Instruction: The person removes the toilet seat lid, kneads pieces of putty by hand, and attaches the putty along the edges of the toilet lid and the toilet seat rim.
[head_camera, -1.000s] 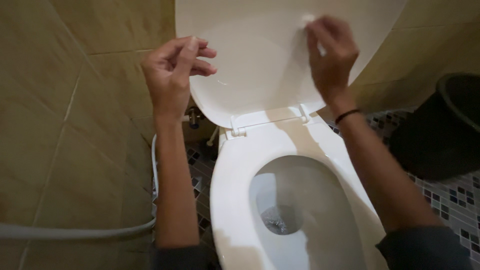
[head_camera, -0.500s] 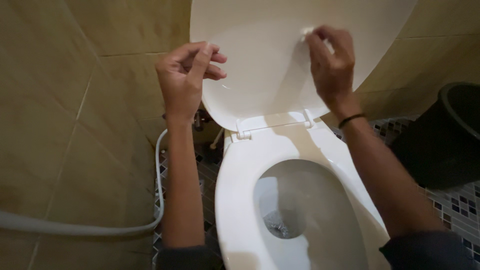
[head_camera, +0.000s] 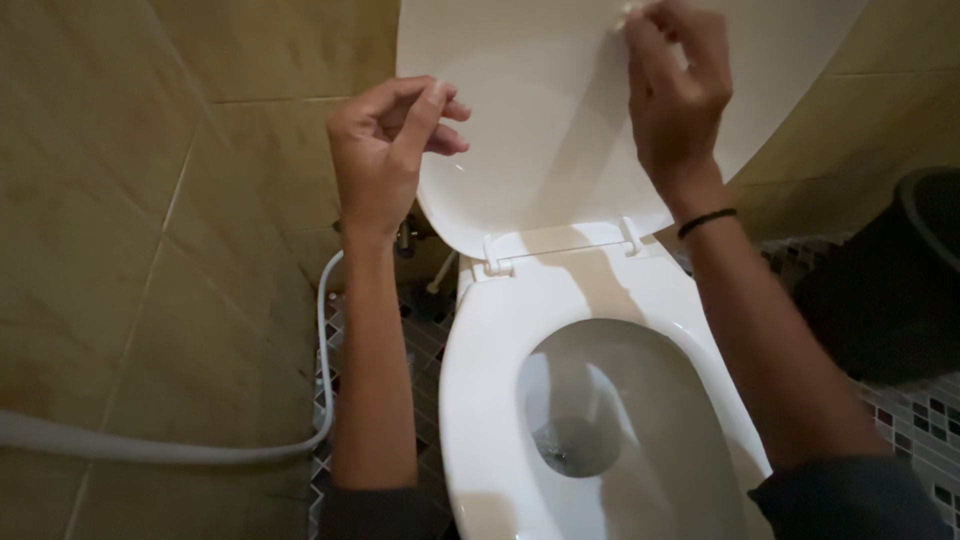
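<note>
While my right hand (head_camera: 678, 90) pinches a small white scrap, perhaps tissue (head_camera: 627, 12), between thumb and fingertips, it presses that scrap against the raised white plastic toilet lid (head_camera: 545, 120) near its upper edge. A thin black band (head_camera: 706, 222) circles that wrist. My left hand (head_camera: 385, 150) rests at the lid's left edge, fingers curled loosely together with nothing in them, the fingertips just touching the rim. Below the lid's hinges lies the white oval toilet seat (head_camera: 480, 400), down over the bowl with water at its bottom. A white hose (head_camera: 322, 350) runs along the beige tiled wall (head_camera: 130, 250) at the left, and a dark round bin (head_camera: 900, 290) stands to the right on the mosaic floor.
</note>
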